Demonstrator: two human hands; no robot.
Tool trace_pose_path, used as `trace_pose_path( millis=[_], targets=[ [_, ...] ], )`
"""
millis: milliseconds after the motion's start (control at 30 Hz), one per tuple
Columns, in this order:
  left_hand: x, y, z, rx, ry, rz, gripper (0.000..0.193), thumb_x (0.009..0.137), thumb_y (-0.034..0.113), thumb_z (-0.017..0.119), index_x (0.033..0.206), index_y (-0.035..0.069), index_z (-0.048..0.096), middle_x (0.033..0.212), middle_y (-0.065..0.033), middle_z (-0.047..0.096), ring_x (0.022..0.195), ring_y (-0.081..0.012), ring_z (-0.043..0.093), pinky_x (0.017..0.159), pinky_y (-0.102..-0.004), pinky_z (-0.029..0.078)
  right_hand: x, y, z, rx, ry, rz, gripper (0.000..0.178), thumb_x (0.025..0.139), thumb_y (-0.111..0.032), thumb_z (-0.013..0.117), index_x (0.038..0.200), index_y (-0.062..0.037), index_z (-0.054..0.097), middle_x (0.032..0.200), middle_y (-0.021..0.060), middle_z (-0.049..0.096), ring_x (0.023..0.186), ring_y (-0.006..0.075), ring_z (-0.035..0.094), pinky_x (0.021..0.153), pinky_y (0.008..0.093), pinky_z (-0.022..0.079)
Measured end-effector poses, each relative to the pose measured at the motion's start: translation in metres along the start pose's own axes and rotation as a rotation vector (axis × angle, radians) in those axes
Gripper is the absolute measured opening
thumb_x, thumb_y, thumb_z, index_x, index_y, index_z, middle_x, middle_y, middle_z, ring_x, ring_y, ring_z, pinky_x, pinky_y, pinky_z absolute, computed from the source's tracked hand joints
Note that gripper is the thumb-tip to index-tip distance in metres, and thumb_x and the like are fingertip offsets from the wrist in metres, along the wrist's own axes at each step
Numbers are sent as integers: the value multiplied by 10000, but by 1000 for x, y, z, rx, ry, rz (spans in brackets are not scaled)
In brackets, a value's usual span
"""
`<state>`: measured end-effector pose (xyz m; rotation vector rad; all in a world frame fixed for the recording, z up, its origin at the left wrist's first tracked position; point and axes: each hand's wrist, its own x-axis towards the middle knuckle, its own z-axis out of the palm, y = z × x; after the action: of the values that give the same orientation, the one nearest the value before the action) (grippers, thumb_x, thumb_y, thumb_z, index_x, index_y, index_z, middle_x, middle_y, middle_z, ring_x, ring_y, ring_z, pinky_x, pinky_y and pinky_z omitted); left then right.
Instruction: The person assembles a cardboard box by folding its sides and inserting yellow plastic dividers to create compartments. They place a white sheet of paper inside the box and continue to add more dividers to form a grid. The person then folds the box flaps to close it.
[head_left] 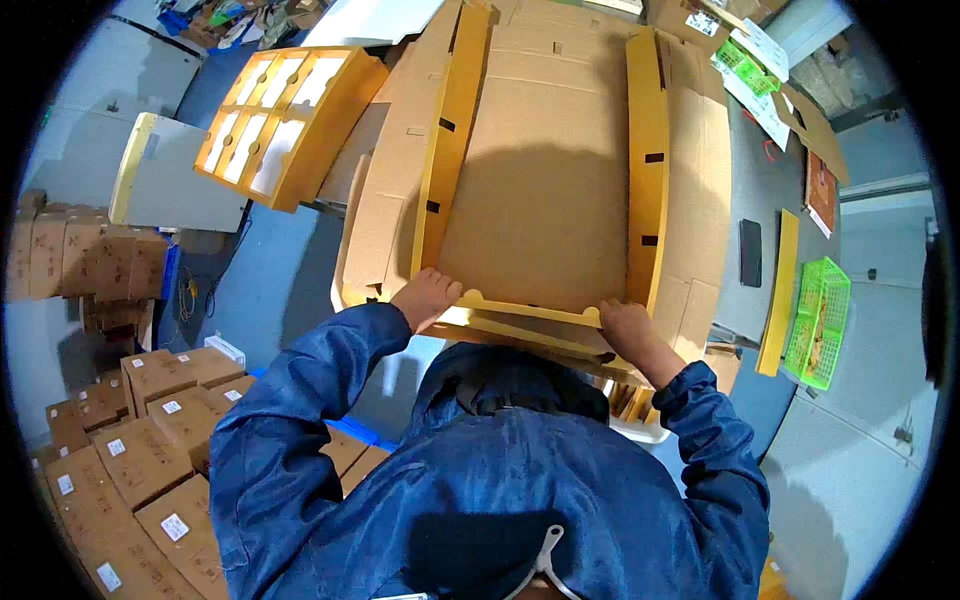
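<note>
Yellow board [535, 312], green basket [828, 274] of pieces [819, 322]

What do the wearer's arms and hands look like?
Left sleeve and right sleeve: long, dark navy-blue jacket fabric, loose and creased, ending near the wrists. Left hand and right hand: bare, no gloves. No watch or cables visible on either arm.
</note>
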<state>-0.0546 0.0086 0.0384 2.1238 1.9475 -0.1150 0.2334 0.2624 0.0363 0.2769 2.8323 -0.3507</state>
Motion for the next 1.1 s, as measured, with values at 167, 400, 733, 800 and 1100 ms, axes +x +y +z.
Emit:
trace_pose_path(
  millis=[167, 400, 733, 800, 1100],
  targets=[
    [15, -15, -6, -130, -108, -10, 192, 757, 90, 590, 941, 53, 550, 837, -131, 622, 839, -312, 597, 761, -390, 465, 7, 10, 1, 34, 26, -51, 83, 789, -109, 543, 816, -51, 596, 753, 137, 641, 679, 303, 645, 582, 417, 504],
    [14, -23, -23, 178, -291, 100, 89, 717, 138, 620, 804, 131, 639, 796, -30, 642, 923, -198, 564, 904, -365, 351, -8, 7, -19, -108, 30, -80, 117, 731, -78, 593, 837, -119, 623, 754, 66, 657, 753, 219, 635, 804, 323, 372],
    [27, -22, -7, 121, -490, 53, 138, 721, 171, 625, 847, 134, 667, 825, -42, 656, 924, -204, 584, 872, -356, 361, 16, 15, -15, -126, -297, -112, 140, 683, -126, 594, 792, -102, 678, 733, 97, 669, 737, 260, 642, 805, 385, 412],
    [26, -25, -2, 154, -462, 88, 157, 708, 185, 643, 853, 132, 671, 837, -46, 657, 922, -208, 585, 873, -357, 361, 14, 16, -9, -119, -228, -128, 111, 706, -131, 584, 763, -116, 678, 769, 92, 678, 752, 267, 647, 789, 396, 425],
    [33, 82, -53, -621, 194, 257, 374, 758, 213, 694, 1062, 38, 564, 1355, -207, 369, 1252, -397, 342, 1045, -485, 288, -20, 150, -49, -366, 261, 264, 282, 748, -72, 542, 1016, 9, 581, 1098, 200, 556, 1051, 329, 515, 939, 399, 387]
  ],
)
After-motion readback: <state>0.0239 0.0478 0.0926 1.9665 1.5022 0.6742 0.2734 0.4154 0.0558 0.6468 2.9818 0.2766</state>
